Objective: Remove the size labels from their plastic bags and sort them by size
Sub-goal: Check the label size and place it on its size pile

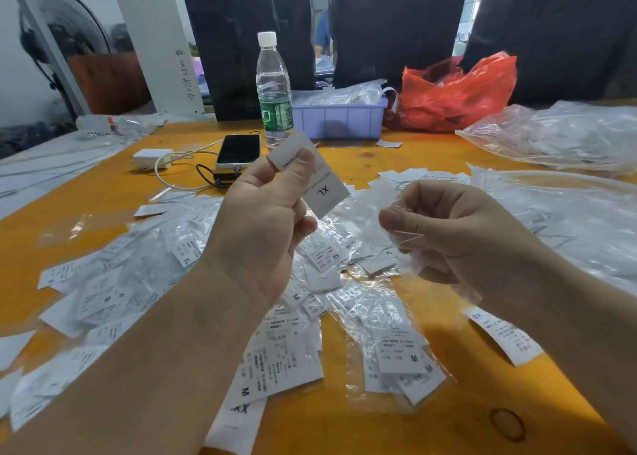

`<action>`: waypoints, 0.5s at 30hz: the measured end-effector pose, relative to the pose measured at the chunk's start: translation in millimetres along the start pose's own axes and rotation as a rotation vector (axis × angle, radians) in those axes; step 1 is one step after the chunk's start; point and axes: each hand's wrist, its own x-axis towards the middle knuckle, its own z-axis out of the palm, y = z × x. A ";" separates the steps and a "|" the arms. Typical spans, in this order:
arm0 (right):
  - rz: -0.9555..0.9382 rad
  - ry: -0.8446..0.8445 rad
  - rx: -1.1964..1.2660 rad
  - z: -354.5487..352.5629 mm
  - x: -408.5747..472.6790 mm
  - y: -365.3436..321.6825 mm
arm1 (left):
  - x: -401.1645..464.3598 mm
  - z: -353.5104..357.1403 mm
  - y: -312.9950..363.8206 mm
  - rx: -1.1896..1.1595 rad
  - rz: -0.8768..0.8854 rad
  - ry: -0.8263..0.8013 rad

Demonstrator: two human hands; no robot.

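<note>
Two hands up over our orange wooden bench (396, 158) here: our left hand (265, 227) has its grip pinched on a white rectangular size label printed XL (322, 187), thumb on top and fingers curled behind it, holding it up off the bench and clear of any bag. Our right hand (458, 227) is just beside it, grip curled around a small crumpled clear plastic bag (370, 213), which sticks out toward the label without touching it as far as we can tell. Underneath both hands there's a messy heap of white size labels, most in little clear bags (310, 316), with M, XS and XL readable on some. A loose white label marked XS (505, 335) lies by itself on the bench under our right forearm. Further back we've got a dark smartphone (238, 151) plugged into a white charger block (151, 158), a clear plastic water bottle with a white cap and green wrapper (273, 89), a lilac plastic bin (339, 118), a red plastic bag (458, 92), and big clear plastic sacks (558, 134) on the right.
</note>
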 end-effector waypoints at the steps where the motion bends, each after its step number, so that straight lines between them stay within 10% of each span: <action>1: -0.004 -0.009 0.009 0.5 -0.2 0.0 | 0.0 -0.2 0.7 -0.007 -0.001 -0.012; 15: 0.018 -0.006 0.011 -3.1 -1.2 -1.0 | -4.3 0.4 -5.3 0.327 0.086 -0.123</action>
